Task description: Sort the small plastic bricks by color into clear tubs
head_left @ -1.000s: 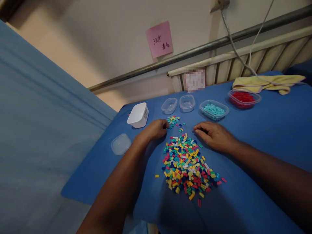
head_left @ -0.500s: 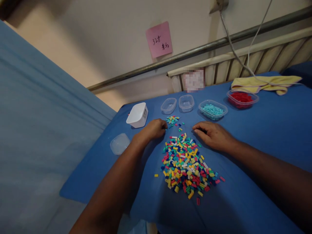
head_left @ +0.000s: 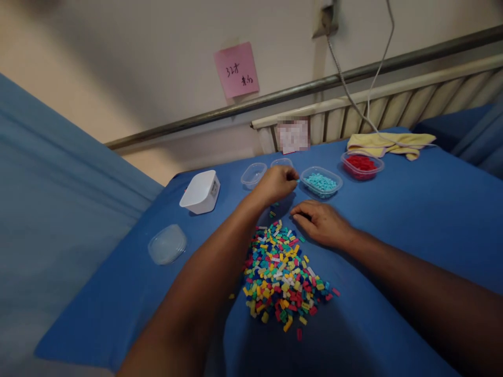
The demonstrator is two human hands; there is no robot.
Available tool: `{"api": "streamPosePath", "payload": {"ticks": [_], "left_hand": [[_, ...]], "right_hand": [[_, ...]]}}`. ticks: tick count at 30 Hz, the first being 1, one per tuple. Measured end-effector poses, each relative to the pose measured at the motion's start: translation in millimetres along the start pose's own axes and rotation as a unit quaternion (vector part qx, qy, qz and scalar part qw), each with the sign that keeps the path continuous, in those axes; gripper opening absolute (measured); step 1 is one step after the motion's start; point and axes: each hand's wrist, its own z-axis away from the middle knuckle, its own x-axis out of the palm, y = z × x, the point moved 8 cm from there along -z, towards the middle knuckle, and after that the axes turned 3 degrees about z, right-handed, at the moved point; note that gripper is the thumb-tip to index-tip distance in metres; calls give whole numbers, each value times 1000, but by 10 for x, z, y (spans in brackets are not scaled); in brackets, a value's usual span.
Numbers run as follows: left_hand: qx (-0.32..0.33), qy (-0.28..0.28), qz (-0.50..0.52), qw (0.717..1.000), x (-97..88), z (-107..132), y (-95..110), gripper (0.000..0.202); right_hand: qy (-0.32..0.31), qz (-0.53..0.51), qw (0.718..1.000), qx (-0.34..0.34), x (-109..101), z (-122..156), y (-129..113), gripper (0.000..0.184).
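Note:
My left hand (head_left: 279,184) reaches across to the near left edge of a clear tub (head_left: 338,184) of light-blue toy bricks (head_left: 320,181). Its fingers are pinched, with a small light-blue brick (head_left: 297,180) at their tips. Resting on the blue cloth just in front of that tub, my right hand (head_left: 321,222) has its fingers curled together; whatever may be inside them is hidden. Below both hands spreads a heap of mixed-colour toy bricks (head_left: 281,272). A few loose bricks (head_left: 274,210) show under my left wrist, and the small pile there is mostly covered.
A clear tub (head_left: 253,175) and another (head_left: 282,163), partly behind my left hand, stand along the back. To the right are a tub of red bricks (head_left: 361,166) and a yellow cloth (head_left: 389,145). A white box (head_left: 201,192) and a clear lid-like piece (head_left: 168,245) lie left.
My left hand has moved right, from the small brick pile to the edge of the light-blue tub. My right hand stays on the cloth in much the same pose. The view has shifted slightly.

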Motion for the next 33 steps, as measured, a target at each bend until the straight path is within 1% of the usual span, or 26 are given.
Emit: {"api": "streamPosePath", "payload": {"ticks": [2, 4, 6, 8, 10, 12, 15, 17, 18, 20, 23, 27, 30, 33], "left_hand": [[24, 6, -39, 999, 98, -200, 182, 28], [34, 5, -69, 997, 171, -340, 287, 32], [38, 6, -81, 996, 189, -409, 321, 37], [36, 19, -77, 996, 125, -403, 284, 40], [26, 30, -67, 997, -3, -321, 170, 38], [5, 26, -62, 998, -162, -172, -13, 33], [-51, 16, -74, 996, -445, 138, -370, 30], [-101, 2, -89, 991, -602, 359, -615, 29], [-122, -2, -100, 987, -664, 460, -719, 30], [-137, -9, -136, 981, -735, 616, -857, 34], [-132, -12, -176, 975, -715, 739, -969, 38], [-115, -28, -184, 976, -531, 780, -1061, 35], [-91, -47, -190, 977, -402, 786, -1084, 35], [-75, -57, -198, 976, -365, 800, -1069, 36]], "right_hand": [[1, -4, 1000, -1, -3, -7, -4, 16], [5, -8, 1000, -2, -8, -12, -6, 16], [8, -12, 1000, -2, -12, -14, -5, 16], [7, -16, 1000, -1, -11, -12, -3, 16], [3, -18, 1000, 1, -8, -7, -4, 16], [0, -18, 1000, 3, -6, 1, -4, 16], [-2, -11, 1000, 8, 9, 15, 14, 16], [-5, -6, 1000, 11, 26, 22, 32, 17], [-7, -3, 1000, 12, 34, 25, 40, 17], [-7, 0, 1000, 13, 41, 30, 50, 17], [-3, 4, 1000, 14, 32, 39, 57, 18], [-5, 3, 1000, 17, 24, 45, 61, 19], [-9, -2, 1000, 20, 21, 45, 55, 19], [-7, -5, 1000, 20, 10, 50, 47, 18]]}}
